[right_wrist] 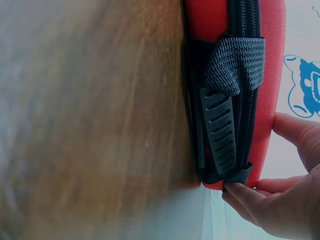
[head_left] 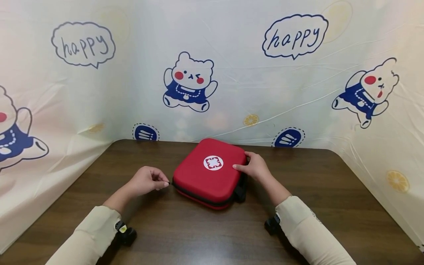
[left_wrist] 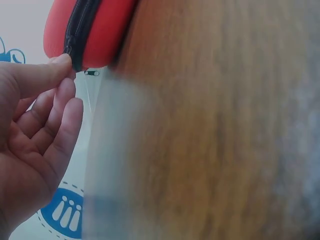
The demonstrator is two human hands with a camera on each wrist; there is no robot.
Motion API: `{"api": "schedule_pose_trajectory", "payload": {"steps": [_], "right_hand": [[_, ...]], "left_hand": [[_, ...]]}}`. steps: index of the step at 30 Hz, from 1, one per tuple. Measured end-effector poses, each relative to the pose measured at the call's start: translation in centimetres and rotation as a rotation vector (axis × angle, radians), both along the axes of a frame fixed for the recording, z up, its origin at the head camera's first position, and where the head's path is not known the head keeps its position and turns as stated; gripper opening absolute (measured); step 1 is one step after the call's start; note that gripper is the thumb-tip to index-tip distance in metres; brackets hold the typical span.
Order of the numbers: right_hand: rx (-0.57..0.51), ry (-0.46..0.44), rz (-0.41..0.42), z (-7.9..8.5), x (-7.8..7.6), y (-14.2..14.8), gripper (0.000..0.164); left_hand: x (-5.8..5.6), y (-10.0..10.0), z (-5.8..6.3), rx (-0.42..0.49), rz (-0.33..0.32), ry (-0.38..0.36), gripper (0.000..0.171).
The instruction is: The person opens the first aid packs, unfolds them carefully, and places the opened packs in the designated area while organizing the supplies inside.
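A red first-aid case [head_left: 198,176] with a white cross emblem lies flat and slanted on the brown table. At its left corner my left hand [head_left: 148,181] pinches a zipper pull between thumb and forefinger; the other fingers are loosely bent in the left wrist view. A second zipper pull [left_wrist: 92,73] hangs close by on the black zipper [left_wrist: 77,30]. My right hand [head_left: 255,166] holds the opposite side, thumb on the lid and fingertips at the side. Below those fingertips, the right wrist view shows a black carry handle [right_wrist: 218,132] beside the zipper.
The wooden table [head_left: 205,235] ends at a pale cloth backdrop [head_left: 238,92] printed with bears and lettering. Black wrist cameras sit on both cuffs, one of them the left camera [head_left: 127,235].
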State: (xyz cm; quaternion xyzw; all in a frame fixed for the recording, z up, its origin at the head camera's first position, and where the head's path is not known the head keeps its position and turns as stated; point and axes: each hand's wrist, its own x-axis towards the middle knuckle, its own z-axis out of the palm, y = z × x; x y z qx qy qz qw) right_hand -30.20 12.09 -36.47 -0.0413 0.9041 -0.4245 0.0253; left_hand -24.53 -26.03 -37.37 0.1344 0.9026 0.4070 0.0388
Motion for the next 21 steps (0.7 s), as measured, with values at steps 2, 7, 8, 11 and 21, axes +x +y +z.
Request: {"api": "schedule_pose_trajectory", "payload": {"steps": [2, 7, 8, 11, 21], "right_hand": [[-0.002, -0.002, 0.001, 0.0, 0.0, 0.0, 0.077], [-0.003, 0.002, 0.001, 0.1, -0.1, 0.0, 0.077], [-0.001, 0.003, 0.003, 0.1, -0.1, 0.0, 0.077], [-0.003, 0.001, 0.002, 0.1, -0.1, 0.0, 0.077], [0.008, 0.008, 0.008, 0.1, -0.1, 0.1, 0.077]], "left_hand": [[-0.3, -0.1, 0.0, -0.003, 0.007, 0.004, 0.004], [-1.1, -0.6, -0.2, -0.013, 0.014, 0.033, 0.004], [-1.3, -0.6, -0.3, -0.015, 0.012, 0.043, 0.005], [-1.9, -0.7, -0.5, -0.019, 0.017, 0.066, 0.005], [-3.6, -0.6, -0.9, -0.035, 0.069, 0.014, 0.005]]}}
